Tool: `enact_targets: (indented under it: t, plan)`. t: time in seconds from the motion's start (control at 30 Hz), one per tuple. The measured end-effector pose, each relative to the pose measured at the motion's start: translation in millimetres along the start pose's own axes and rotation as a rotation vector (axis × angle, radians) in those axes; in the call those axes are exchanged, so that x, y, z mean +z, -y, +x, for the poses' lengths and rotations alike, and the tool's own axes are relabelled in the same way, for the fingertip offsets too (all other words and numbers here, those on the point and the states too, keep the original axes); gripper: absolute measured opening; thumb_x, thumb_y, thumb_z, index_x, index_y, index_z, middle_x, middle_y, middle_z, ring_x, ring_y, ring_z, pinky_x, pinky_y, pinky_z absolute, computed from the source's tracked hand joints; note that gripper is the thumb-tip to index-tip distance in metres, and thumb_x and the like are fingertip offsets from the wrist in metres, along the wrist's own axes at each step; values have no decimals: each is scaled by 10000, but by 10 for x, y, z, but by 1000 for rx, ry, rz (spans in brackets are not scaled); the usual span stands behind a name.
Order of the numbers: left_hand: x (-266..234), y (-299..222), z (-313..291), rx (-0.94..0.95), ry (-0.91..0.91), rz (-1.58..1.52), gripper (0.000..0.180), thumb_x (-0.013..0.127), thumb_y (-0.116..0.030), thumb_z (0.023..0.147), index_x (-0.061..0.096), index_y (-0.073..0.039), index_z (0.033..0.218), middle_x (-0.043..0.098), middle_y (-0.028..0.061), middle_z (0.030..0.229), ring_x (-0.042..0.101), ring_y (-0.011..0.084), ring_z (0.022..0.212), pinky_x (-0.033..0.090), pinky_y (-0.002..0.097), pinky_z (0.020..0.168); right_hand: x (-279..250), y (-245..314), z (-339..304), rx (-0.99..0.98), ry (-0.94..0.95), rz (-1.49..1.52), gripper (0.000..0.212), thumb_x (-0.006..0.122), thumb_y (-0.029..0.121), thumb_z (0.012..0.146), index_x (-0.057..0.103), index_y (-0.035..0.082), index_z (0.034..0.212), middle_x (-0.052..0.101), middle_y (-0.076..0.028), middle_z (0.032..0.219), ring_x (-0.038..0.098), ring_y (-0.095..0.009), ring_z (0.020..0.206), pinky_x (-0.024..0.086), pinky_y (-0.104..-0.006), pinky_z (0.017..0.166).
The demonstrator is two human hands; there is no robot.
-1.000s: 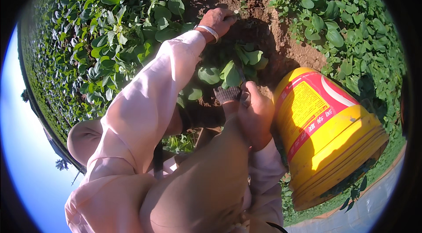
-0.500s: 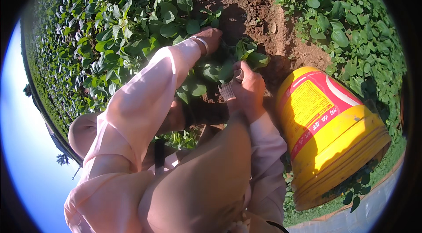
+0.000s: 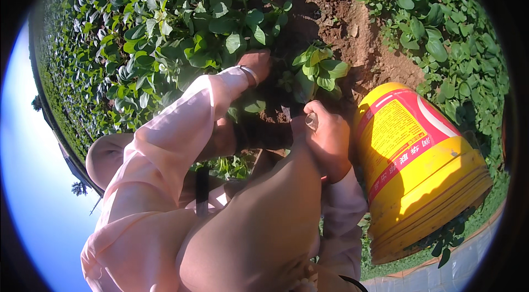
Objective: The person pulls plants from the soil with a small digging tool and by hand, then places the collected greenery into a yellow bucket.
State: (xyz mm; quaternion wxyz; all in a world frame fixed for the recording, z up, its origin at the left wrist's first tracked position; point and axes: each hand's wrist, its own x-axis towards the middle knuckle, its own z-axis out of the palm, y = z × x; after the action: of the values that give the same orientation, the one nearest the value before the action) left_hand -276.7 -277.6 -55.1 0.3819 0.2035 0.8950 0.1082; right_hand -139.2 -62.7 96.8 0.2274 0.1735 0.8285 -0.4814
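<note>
My right hand (image 3: 332,137) is closed around a short tool, its rounded handle end (image 3: 312,121) showing beside the thumb. The rest of the tool is mostly hidden, so its kind is unclear. Just beyond that hand a leafy green plant (image 3: 321,68) stands over the soil, its leaves in sunlight. My left hand (image 3: 256,65), with a pale band at the wrist, reaches low at the edge of the dense green leaves (image 3: 220,24). Its fingers curl down into shadow, and whatever they grip is hidden.
A yellow bucket with a red label (image 3: 419,154) lies on its side at the right, close to my right forearm. Bare brown soil (image 3: 336,11) runs between two bands of greens. My bent knee (image 3: 248,226) rises between my arms.
My right hand has drawn back toward me and to the right with the tool, away from the leafy plant. That plant's leaves show more fully. My left hand stays nearly in place.
</note>
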Motion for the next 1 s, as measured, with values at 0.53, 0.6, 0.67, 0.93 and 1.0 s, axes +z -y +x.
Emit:
enact_targets:
  t: [0.53,0.6,0.67,0.93,1.0]
  plan:
    - [-88,109,220,-82,384,-11,484,612,-341,806,598,-36,1182,658,201,1078,630,347,1026,488,404,884,266,-120,178,-35,17,-53,199,656,129,747,558,101,918,630,-109,684,624,-363,668,465,-454,582]
    - [-134,147,304,-140,484,-170,582,640,-353,800,547,-54,1290,654,158,1105,654,273,918,520,371,796,322,-137,262,-9,0,31,198,668,139,737,562,90,897,626,-117,673,626,-359,656,465,-444,576]
    - [-485,-226,223,-237,536,-387,626,650,-359,801,519,-67,1338,646,130,1121,652,234,857,535,347,741,287,-250,223,36,-38,101,194,674,146,736,562,81,881,624,-123,671,629,-354,654,461,-438,571]
    - [-1539,-1301,14,352,-418,-873,435,567,-245,953,490,-70,1343,621,23,887,576,102,710,511,281,620,238,-334,-254,24,-181,216,156,667,95,752,605,96,895,591,-119,635,626,-322,613,459,-389,549]
    - [-1931,-2220,-106,726,-591,-1065,263,487,-21,935,521,13,1193,585,154,1088,556,186,948,468,283,826,249,-394,-326,37,-225,188,140,659,65,775,619,85,908,582,-127,634,606,-233,571,457,-347,538]
